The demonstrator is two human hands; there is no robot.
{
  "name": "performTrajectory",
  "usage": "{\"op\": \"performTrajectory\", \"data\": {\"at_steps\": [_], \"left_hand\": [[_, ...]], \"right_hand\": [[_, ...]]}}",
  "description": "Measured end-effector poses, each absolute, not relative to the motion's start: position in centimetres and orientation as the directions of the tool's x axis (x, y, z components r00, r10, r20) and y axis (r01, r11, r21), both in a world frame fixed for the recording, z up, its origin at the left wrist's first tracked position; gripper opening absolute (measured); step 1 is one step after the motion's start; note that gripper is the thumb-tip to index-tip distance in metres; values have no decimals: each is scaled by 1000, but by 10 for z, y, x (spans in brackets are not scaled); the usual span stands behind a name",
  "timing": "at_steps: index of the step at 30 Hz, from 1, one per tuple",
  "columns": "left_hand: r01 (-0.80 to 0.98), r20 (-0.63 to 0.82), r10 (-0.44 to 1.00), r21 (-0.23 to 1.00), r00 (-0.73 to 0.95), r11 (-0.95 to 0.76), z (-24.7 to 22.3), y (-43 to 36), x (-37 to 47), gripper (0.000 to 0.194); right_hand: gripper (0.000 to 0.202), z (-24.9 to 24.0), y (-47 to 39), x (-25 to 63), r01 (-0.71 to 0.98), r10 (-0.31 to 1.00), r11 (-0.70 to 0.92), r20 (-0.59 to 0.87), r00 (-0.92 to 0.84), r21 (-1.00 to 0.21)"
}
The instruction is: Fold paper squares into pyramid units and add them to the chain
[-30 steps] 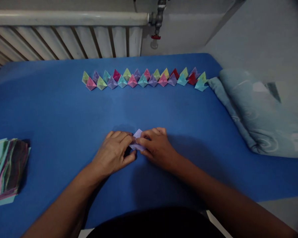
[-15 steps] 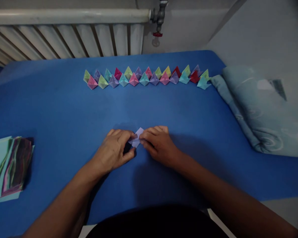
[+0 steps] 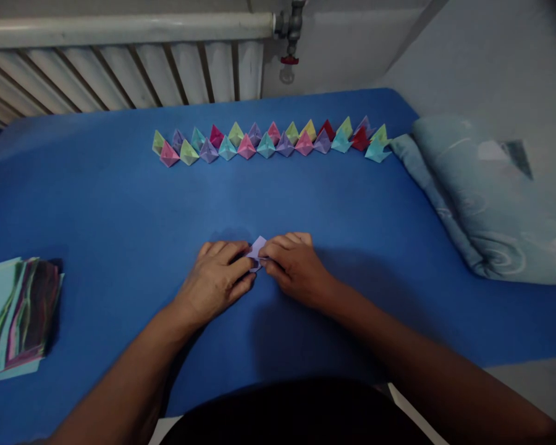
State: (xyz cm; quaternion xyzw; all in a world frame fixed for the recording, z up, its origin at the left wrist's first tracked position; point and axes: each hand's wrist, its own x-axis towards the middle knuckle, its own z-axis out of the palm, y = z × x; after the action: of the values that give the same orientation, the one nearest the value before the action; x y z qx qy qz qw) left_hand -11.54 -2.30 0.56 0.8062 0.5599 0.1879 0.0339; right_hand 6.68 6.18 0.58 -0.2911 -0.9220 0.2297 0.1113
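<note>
A small folded piece of lilac origami paper (image 3: 258,246) lies between my hands on the blue surface, its upper corner pointing away from me. My left hand (image 3: 220,272) grips its left side with thumb and fingers. From the right, my right hand (image 3: 296,267) pinches the other side, fingertips close to those of the left. The lower part of the paper is mostly hidden by my fingers. Beyond my hands stand two rows of folded paper boats (image 3: 265,144) in pink, green, turquoise, purple, red and yellow.
The blue-covered table (image 3: 120,204) reaches back to a white radiator (image 3: 167,68) with a red-handled valve (image 3: 290,60). At the left lies a stack of coloured paper sheets (image 3: 21,315). A folded grey-green cloth (image 3: 482,204) rests on the right.
My left fingers have closed in over the lower left of the lilac paper, covering more of it. My right hand keeps its pinch. The whole view has shifted slightly.
</note>
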Motion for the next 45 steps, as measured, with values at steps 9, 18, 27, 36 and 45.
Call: {"op": "performTrajectory", "data": {"at_steps": [9,18,27,36,45], "left_hand": [[825,346,881,355,322,-441,7,-20,-114,7],[820,302,930,463,210,-336,0,-20,-120,28],[806,311,924,473,225,-355,-2,-15,-125,9],[826,280,927,438,248,-354,-1,-13,-124,9],[822,261,932,450,253,-349,1,-17,-123,13]], "right_hand": [[23,7,63,73,421,533,750,89,-841,-510],[15,3,63,69,454,563,733,77,-823,-506],[16,5,64,70,455,565,725,68,-823,-517],[24,3,69,84,387,594,683,164,-787,-620],[10,7,70,96,430,598,706,150,-787,-563]]}}
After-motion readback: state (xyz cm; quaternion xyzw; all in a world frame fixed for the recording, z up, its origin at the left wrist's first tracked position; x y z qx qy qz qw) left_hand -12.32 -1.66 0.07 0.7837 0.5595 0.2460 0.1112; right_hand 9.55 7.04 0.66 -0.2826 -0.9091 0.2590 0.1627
